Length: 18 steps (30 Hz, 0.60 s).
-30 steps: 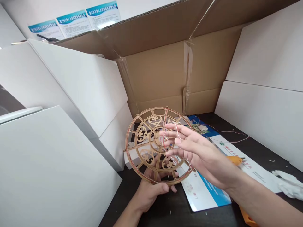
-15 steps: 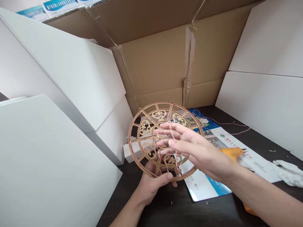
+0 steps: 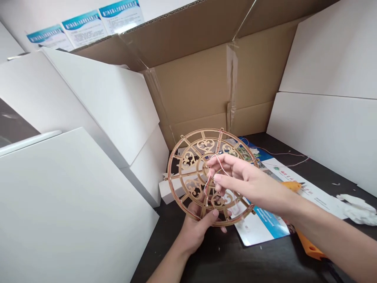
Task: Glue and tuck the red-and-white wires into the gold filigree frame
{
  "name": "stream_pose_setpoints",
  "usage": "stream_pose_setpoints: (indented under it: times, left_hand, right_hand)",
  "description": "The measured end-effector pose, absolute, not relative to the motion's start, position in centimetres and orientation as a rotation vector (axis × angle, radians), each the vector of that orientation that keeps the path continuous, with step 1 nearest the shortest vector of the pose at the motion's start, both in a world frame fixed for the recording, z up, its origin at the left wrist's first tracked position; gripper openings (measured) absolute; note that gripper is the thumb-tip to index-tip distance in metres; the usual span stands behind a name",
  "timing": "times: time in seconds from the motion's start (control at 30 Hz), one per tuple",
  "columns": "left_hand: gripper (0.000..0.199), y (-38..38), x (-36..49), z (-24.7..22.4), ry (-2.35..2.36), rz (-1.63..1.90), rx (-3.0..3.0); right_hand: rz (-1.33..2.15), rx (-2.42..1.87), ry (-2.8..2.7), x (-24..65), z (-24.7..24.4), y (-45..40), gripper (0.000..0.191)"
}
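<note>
My left hand point(image 3: 196, 228) grips the lower edge of a round, gold-coloured openwork frame point(image 3: 188, 174), thumb in front and fingers behind. The frame is tilted up off the table and has spokes, scroll ornaments and small tabs on its rim. Reddish wire runs along parts of the rim and spokes. Over the frame's centre, my right hand point(image 3: 250, 181) is closed, with thumb and fingertips pinched on a thin red-and-white wire point(image 3: 205, 190). One loop of it hangs below the fingertips, and another stretch passes over the fingers. Part of the frame is hidden behind this hand.
An orange glue gun point(image 3: 310, 247) lies partly under my right forearm. Printed brochures point(image 3: 257, 232) cover the dark table point(image 3: 235, 261), with loose wire point(image 3: 285, 153) behind and crumpled tissue point(image 3: 357, 208) at right. White boxes point(image 3: 103, 102) and cardboard point(image 3: 188, 94) surround the area.
My right fingers, spread out over the frame before, have curled in and pinched the wire. The wire loop has been drawn together near the frame's centre. The view has shifted slightly.
</note>
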<state>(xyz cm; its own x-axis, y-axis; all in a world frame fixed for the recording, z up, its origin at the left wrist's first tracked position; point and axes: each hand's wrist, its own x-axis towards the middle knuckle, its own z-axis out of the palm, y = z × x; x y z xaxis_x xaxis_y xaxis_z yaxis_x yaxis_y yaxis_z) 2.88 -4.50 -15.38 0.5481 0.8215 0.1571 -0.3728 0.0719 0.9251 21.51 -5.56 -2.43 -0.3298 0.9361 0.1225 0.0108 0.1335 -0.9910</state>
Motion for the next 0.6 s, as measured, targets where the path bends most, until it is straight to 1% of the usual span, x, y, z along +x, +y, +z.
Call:
stream_pose_setpoints:
  times: [0.1,0.17,0.33,0.43,0.5,0.6]
  left_hand:
    - [0.069,-4.6,2.8,-15.0,0.465,0.925,1.191]
    - [0.068,-4.5,2.6,-14.7,0.478,0.893,1.213]
    - [0.068,-4.4,2.7,-14.2,0.522,0.87,1.29]
    - [0.066,-4.4,2.9,-14.1,0.545,0.875,1.317]
    - [0.063,-4.6,2.9,-14.2,0.576,0.878,1.344]
    - [0.06,-5.0,3.0,-14.5,0.639,0.906,1.371]
  right_hand:
    - [1.277,-1.017,-1.562,22.1,-2.3,-5.6,0.025]
    - [1.307,-1.01,-1.502,22.5,-2.8,-5.8,0.026]
    - [1.483,-0.97,-1.228,23.4,-5.7,-7.5,0.039]
    - [1.509,-0.947,-1.176,23.3,-7.9,-8.7,0.05]
    - [1.436,-1.02,-1.309,22.8,-9.1,-9.3,0.054]
    - [1.072,-1.241,-1.751,22.1,-10.0,-10.0,0.052]
